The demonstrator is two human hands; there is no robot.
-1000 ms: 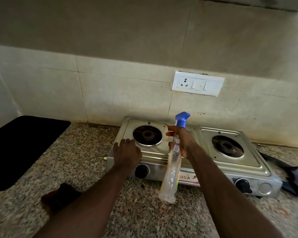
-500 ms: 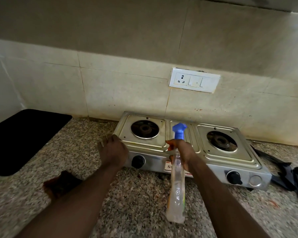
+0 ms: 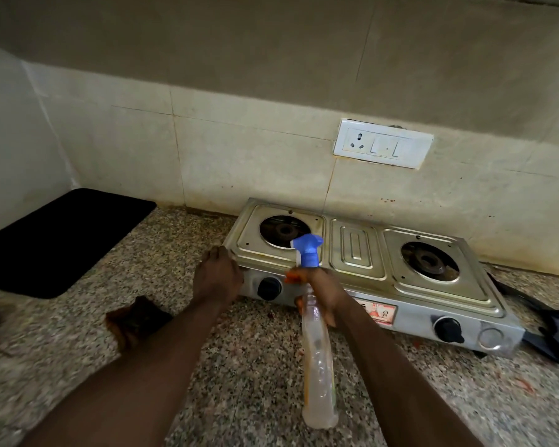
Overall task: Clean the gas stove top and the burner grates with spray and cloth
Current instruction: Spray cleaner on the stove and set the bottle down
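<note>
At the far left a black mat (image 3: 58, 243) lies on the speckled granite counter (image 3: 255, 366), in the corner by the tiled wall (image 3: 246, 150). Next along, a dark brown cloth (image 3: 136, 321) sits crumpled on the counter, just left of the left forearm and apart from the stove. The left hand (image 3: 217, 279) is curled over the front left corner of the steel gas stove (image 3: 355, 253), its fingers bent around the edge beside the left knob (image 3: 269, 288). The right hand (image 3: 320, 291) is closed around the neck of a clear spray bottle (image 3: 318, 362), whose blue nozzle (image 3: 308, 251) stands over the left burner (image 3: 284, 231) while the body hangs down toward the camera. Both burner wells are without grates. Further right are the right burner (image 3: 430, 261) and right knob (image 3: 447, 330). A white switch plate (image 3: 383, 144) is on the wall above, and dark grates (image 3: 549, 330) lie on the counter at the stove's right end.
</note>
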